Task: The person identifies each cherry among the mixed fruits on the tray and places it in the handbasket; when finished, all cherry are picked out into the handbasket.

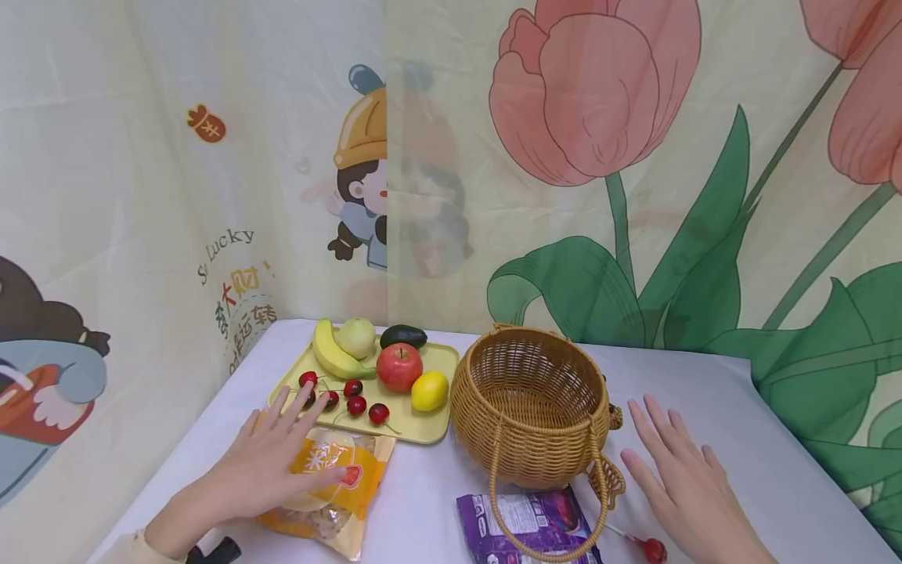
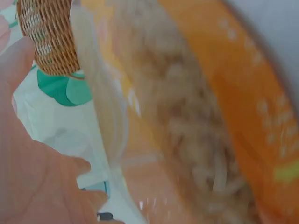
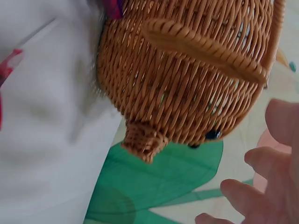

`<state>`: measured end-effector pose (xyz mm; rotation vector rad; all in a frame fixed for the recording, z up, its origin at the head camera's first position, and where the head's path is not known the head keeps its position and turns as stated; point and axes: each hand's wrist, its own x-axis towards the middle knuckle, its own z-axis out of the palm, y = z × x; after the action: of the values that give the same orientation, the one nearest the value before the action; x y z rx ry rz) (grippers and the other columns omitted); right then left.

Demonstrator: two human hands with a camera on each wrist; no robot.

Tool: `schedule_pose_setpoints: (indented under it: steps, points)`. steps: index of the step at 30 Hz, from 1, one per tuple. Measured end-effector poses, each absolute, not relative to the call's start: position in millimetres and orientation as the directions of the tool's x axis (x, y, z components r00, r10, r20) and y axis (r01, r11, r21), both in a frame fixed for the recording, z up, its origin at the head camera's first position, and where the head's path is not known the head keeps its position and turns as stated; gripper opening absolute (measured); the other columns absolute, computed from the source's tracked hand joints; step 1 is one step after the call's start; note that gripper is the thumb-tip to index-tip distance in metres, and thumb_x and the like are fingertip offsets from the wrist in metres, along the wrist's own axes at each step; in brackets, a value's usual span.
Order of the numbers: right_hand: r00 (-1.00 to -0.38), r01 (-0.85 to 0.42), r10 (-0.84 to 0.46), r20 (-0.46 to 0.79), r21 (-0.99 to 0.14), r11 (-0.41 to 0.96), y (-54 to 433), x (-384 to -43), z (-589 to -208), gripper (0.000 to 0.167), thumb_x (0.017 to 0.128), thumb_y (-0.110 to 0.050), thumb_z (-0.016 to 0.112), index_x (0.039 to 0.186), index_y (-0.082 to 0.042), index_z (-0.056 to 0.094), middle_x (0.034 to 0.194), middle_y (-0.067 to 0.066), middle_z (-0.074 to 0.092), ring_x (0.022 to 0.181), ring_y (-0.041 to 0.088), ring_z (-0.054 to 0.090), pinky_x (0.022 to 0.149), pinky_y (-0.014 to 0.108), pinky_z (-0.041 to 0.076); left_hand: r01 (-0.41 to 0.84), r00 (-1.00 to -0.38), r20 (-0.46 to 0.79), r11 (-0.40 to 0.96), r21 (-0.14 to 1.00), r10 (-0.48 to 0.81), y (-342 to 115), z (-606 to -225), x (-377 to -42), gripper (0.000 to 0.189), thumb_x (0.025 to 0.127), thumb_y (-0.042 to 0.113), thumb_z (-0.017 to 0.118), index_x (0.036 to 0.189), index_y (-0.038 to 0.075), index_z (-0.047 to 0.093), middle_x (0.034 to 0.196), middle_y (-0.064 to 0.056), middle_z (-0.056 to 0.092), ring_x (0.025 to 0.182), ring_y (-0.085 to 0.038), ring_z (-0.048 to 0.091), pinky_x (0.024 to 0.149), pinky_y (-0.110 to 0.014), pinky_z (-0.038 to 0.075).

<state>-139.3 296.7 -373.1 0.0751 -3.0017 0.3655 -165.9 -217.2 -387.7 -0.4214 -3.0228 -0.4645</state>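
Packet (image 1: 345, 499) in orange is partly hidden by the left hand (image 1: 271, 470), spread wide and empty. Farther right, the wicker basket (image 1: 524, 453) is flanked on its right by the nearer right hand (image 1: 687, 482), likewise spread and empty.

Backdrop is printed fabric, cream panel (image 1: 437, 47) on the right, paler panel (image 1: 127, 180) on the left. Right panel overlaps at a vertical edge; it's thin, cartoon figure in an orange cap (image 1: 361, 133) shows through faintly. Prints on right: big pink tulip (image 1: 599, 94), second bloom (image 1: 870, 117) cut off by frame, green leaves (image 1: 705, 235). Left: "So Lucky" lettering (image 1: 227, 249), small red-orange pouch print (image 1: 207, 124), partial figure at frame edge. Tabletop (image 1: 423, 501) white, back edge against fabric. Light soft, right side greyer.
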Motion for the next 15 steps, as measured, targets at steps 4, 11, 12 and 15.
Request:
schedule_pose_setpoints:
  steps: [4,11,12,15]
  points:
    - [-0.969,-0.148,-0.093,0.229,-0.236,0.960,286,-141,-365,0.070,0.107,-0.054,0.043,0.165,-0.022,0.022,0.169,0.018,0.026,0.150,0.055,0.026,0.104,0.085,0.023,0.327,-0.945,0.107,0.877,0.352,0.309,-228,-380,-177,0.089,0.094,0.066,0.058,0.160,0.012,0.035,0.170,-0.019,0.024,0.154,-0.053,0.016,0.111,-0.083,0.018]
    - [-0.919,-0.287,-0.182,0.349,-0.278,0.917,269,-147,-356,0.060,0.107,-0.042,0.050,0.160,-0.017,0.036,0.165,0.015,0.037,0.146,0.053,0.038,0.103,0.078,0.035,0.374,-0.920,0.111,0.758,0.534,0.376,-251,-366,-206,0.062,0.105,0.041,0.054,0.156,0.009,0.043,0.162,-0.023,0.038,0.148,-0.054,0.031,0.109,-0.079,0.029]
    - [-0.919,-0.292,-0.187,0.348,-0.278,0.915,267,-149,-355,0.060,0.108,-0.043,0.049,0.160,-0.016,0.037,0.165,0.015,0.037,0.146,0.053,0.037,0.103,0.078,0.035,0.378,-0.919,0.117,0.752,0.540,0.378,-254,-364,-211,0.060,0.105,0.039,0.055,0.155,0.008,0.044,0.160,-0.023,0.042,0.146,-0.054,0.035,0.108,-0.078,0.032]
    - [-0.920,-0.296,-0.197,0.339,-0.270,0.916,264,-155,-354,0.058,0.108,-0.043,0.048,0.157,-0.012,0.043,0.165,0.016,0.037,0.146,0.054,0.036,0.103,0.080,0.034,0.370,-0.924,0.130,0.757,0.539,0.360,-260,-361,-225,0.054,0.104,0.036,0.058,0.150,0.009,0.052,0.150,-0.023,0.054,0.139,-0.051,0.047,0.106,-0.071,0.041]
